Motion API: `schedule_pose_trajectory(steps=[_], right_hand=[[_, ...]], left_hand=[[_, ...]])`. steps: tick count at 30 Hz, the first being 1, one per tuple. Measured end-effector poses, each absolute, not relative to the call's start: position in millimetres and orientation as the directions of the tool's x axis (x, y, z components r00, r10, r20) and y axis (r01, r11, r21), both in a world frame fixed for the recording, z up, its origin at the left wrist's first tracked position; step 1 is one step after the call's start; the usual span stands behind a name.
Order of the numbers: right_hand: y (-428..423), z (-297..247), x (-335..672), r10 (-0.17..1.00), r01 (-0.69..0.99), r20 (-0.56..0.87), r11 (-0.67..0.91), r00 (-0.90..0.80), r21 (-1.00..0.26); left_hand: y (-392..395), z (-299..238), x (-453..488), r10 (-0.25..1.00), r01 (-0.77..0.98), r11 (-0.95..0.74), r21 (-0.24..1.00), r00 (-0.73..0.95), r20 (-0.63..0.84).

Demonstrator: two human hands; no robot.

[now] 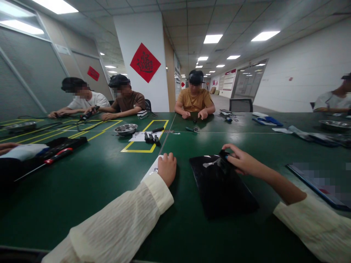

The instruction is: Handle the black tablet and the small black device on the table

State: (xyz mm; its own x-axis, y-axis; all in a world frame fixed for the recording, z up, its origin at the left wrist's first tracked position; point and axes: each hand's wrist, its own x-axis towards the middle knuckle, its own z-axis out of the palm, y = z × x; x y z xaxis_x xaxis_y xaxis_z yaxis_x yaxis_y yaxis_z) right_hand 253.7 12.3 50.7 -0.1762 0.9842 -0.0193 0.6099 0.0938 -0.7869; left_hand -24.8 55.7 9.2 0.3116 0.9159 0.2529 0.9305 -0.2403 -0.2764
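My left hand (167, 168) rests on the green table with its fingers curled closed. Beside and partly under it lies a white card (150, 168) with dark printed marks; what the curled fingers hold, if anything, is hidden. My right hand (244, 160) pinches a small black piece (223, 154) with a bit of blue near the fingertips. Below that hand a flat, glossy black pouch or sheet (225, 193) lies on the table. A small clear or whitish scrap (211, 163) shows on its upper part.
Ahead are a metal bowl (126, 129), several black cylindrical parts (152, 138) on white paper and green-handled pliers (192, 129). A red-handled screwdriver (59, 155) lies left, a tablet-like panel (320, 184) right. Several people sit around the table (109, 219).
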Motion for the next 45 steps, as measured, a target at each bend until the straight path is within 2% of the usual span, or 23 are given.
schedule_pose_trajectory(steps=[5, 10, 13, 14, 16, 18, 19, 23, 27, 29, 31, 32, 34, 36, 37, 39, 40, 42, 45], right_hand=[[9, 49, 245, 0.992, 0.616, 0.006, 0.082, -0.125, -0.783], [9, 46, 229, 0.976, 0.644, -0.110, 0.037, -0.187, -0.764], [20, 46, 247, 0.990, 0.663, -0.132, -0.064, -0.053, -0.746], [26, 44, 257, 0.996, 0.726, -0.085, -0.082, 0.033, -0.683], [35, 38, 277, 0.985, 0.902, 0.070, -0.114, 0.157, -0.418], [41, 27, 289, 0.985, 0.979, 0.104, -0.116, 0.135, -0.171], [42, 21, 291, 0.992, 0.989, 0.070, -0.094, 0.102, -0.110], [43, 1, 284, 1.000, 0.997, -0.015, 0.002, -0.003, -0.073], [39, 11, 279, 0.999, 1.000, 0.043, -0.013, 0.014, -0.021], [32, 28, 275, 0.987, 0.996, 0.135, -0.086, 0.085, 0.002], [21, 44, 264, 0.947, 0.987, 0.283, -0.160, 0.152, 0.005], [14, 50, 255, 0.916, 0.986, 0.371, -0.167, 0.154, 0.003], [1, 56, 230, 0.827, 0.999, 0.562, -0.030, 0.000, 0.043], [-10, 52, 202, 0.679, 0.948, 0.662, 0.246, -0.318, 0.202], [-14, 49, 189, 0.578, 0.886, 0.676, 0.363, -0.457, 0.289], [-18, 42, 170, 0.441, 0.791, 0.672, 0.473, -0.595, 0.389], [-18, 40, 164, 0.416, 0.772, 0.669, 0.491, -0.615, 0.404], [-17, 37, 159, 0.416, 0.768, 0.668, 0.505, -0.617, 0.394], [-13, 35, 162, 0.409, 0.739, 0.647, 0.552, -0.644, 0.387]], left_hand=[[57, 7, -26, 0.909, 0.925, -0.250, -0.286, 0.326, 0.261], [57, 6, -26, 0.908, 0.928, -0.249, -0.276, 0.323, 0.268], [57, 7, -26, 0.910, 0.926, -0.254, -0.280, 0.327, 0.256], [57, 7, -26, 0.910, 0.925, -0.255, -0.282, 0.329, 0.254], [57, 7, -26, 0.910, 0.924, -0.252, -0.289, 0.328, 0.255], [58, 6, -26, 0.908, 0.923, -0.250, -0.293, 0.329, 0.261], [58, 5, -26, 0.907, 0.923, -0.251, -0.293, 0.330, 0.262], [58, 4, -26, 0.908, 0.923, -0.253, -0.289, 0.330, 0.257], [54, 14, -24, 0.890, 0.924, -0.284, -0.256, 0.353, 0.289], [48, 23, -21, 0.815, 0.899, -0.397, -0.185, 0.438, 0.379], [39, 32, -16, 0.742, 0.848, -0.530, -0.020, 0.474, 0.473], [34, 34, -13, 0.723, 0.790, -0.606, 0.088, 0.502, 0.475], [23, 34, -7, 0.698, 0.596, -0.715, 0.366, 0.573, 0.430], [13, 26, 0, 0.691, 0.370, -0.670, 0.643, 0.626, 0.360], [10, 21, 3, 0.674, 0.271, -0.627, 0.730, 0.659, 0.334], [7, 11, 9, 0.696, 0.147, -0.537, 0.831, 0.634, 0.337], [7, 8, 11, 0.732, 0.107, -0.488, 0.866, 0.590, 0.340], [9, 3, 12, 0.769, 0.083, -0.447, 0.891, 0.544, 0.335], [13, 0, 11, 0.830, 0.019, -0.300, 0.954, 0.498, 0.251]])
